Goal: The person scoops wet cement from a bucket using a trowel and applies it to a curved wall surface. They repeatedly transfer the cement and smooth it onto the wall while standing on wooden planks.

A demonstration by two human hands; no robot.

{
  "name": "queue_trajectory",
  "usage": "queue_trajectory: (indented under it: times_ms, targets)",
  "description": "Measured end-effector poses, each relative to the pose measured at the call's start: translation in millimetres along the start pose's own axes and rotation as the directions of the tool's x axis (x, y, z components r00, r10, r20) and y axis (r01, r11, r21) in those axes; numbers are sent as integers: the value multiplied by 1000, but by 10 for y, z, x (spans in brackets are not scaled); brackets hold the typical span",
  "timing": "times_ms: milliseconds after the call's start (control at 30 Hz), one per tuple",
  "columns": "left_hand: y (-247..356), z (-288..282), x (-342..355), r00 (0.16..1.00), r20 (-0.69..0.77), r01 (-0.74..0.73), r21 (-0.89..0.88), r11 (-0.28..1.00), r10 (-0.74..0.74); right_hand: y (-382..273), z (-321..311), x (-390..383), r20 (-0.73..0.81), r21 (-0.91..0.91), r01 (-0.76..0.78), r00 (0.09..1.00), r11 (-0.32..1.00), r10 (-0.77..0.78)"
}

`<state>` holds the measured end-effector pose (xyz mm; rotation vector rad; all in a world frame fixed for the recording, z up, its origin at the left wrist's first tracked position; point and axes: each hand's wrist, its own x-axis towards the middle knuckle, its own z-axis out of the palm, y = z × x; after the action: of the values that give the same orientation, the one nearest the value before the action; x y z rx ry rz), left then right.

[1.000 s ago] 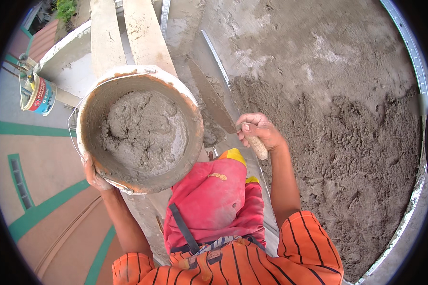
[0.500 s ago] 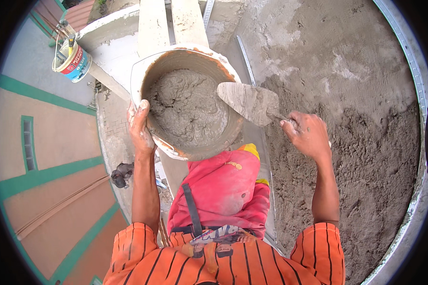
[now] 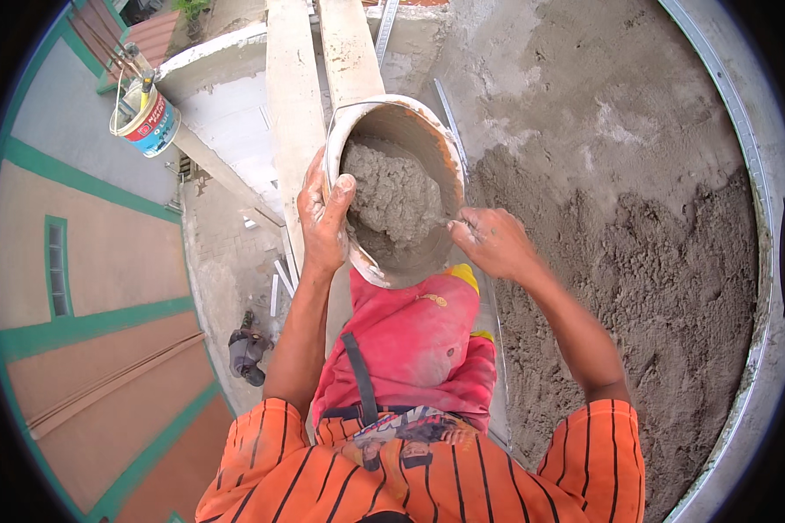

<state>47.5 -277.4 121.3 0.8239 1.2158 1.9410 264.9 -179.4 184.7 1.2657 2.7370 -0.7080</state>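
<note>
Our left hand (image 3: 324, 220) clasps the side of a tilted bucket (image 3: 447, 161) just beyond our pink trousers (image 3: 406, 349); our right hand (image 3: 495, 242) closes round a trowel (image 3: 442, 221), its blade hidden in the bucket's grey mortar (image 3: 392, 192). Farther off, a blue-and-red pail (image 3: 153, 129) holds tools (image 3: 146, 87).

The bucket (image 3: 427, 131), of mortar-smeared plastic, looks matt; inside it the grey mortar (image 3: 392, 187) is lumpy and moist. Beyond the bucket run dull, wood-like planks (image 3: 290, 113). Right of it, the coated surface (image 3: 637, 305) is coarse and matt. Below the bucket, the pink cloth trousers (image 3: 397, 344) are dusty.
</note>
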Motion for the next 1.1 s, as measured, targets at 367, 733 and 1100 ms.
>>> queue_trajectory:
  times_ms: [367,733,1100]
  targets:
    - [-24,-403,-61,984,-176,-9,-133,991,-15,19,-249,-59,-116,335,13,993,942,27]
    - [-338,-1041,-35,945,-309,71,-139,988,-111,590,-101,480,-307,236,8,949,972,66]
    - [-481,-1367,-221,860,-495,157,18,987,-128,2303,1015,1085,96,857,-370,799,360,594]
